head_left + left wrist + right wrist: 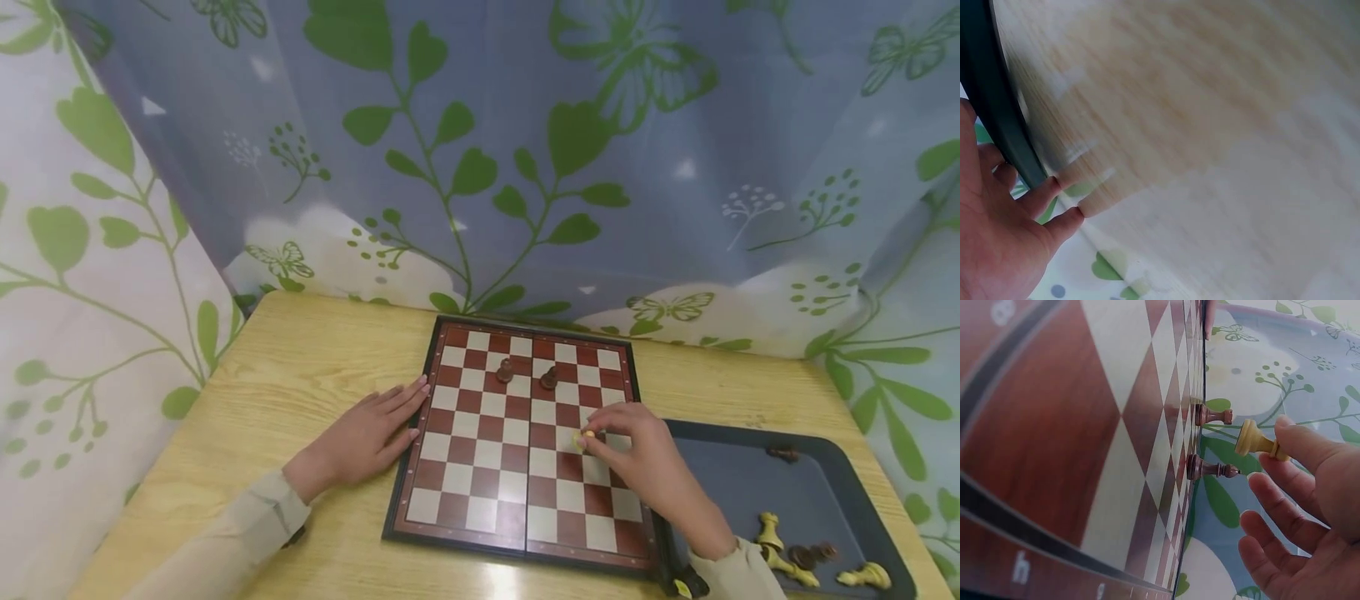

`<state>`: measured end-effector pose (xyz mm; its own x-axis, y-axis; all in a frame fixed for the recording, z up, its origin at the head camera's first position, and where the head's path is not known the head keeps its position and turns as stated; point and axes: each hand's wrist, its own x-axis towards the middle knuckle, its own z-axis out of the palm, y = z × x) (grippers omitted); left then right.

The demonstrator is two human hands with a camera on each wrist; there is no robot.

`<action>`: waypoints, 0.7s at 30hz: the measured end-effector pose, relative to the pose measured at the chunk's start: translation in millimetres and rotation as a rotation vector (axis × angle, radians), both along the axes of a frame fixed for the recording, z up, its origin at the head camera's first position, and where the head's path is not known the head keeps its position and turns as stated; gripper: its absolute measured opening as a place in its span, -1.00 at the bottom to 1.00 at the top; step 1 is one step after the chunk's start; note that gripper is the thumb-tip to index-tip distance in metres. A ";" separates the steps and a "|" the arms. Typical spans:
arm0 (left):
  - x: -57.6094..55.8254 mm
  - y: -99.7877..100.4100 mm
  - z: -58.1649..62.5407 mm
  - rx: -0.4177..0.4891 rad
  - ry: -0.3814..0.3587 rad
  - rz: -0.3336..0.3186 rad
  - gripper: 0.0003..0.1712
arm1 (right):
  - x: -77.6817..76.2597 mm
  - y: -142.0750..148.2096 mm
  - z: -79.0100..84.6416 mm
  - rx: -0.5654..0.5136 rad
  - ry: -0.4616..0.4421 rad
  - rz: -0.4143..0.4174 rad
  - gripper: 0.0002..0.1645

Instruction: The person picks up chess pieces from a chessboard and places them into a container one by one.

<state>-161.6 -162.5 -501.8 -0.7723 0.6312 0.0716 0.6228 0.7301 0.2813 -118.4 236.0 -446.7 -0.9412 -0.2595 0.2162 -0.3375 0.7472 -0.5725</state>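
My right hand (647, 457) pinches a yellow chess piece (1249, 439) between thumb and index finger over the right half of the chessboard (491, 479). Its broad base faces the board in the right wrist view, while the fingertips hide its top. The other fingers are spread apart. Two brown pieces stand on the board's far half: a rook (1215, 415) and, to its right in the head view, a bishop (550, 378). My left hand (363, 437) lies palm down at the board's left edge, fingers extended, fingertips right at the dark rim (1004, 106).
Right of the board, a dark tray (720, 475) holds several loose yellow and brown pieces, including a brown piece (783, 453) near its far side. Behind the wooden table (330, 350) hangs a leaf-patterned curtain (480, 242), close to the board's far edge.
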 end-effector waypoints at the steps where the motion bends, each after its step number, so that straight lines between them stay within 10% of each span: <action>1: 0.5 -0.5 -0.4 0.001 -0.002 0.002 -0.28 | 1.1 0.1 -0.5 -0.001 0.010 0.000 -0.90; 21: 1.7 0.1 -1.0 0.000 0.025 0.004 -0.29 | 30.7 19.1 -1.5 -0.014 0.069 -0.094 -0.84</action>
<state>-159.9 -162.5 -502.8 -0.7729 0.6280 0.0906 0.6265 0.7327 0.2658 -87.7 255.2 -448.1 -0.9441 -0.1673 0.2840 -0.3050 0.7697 -0.5608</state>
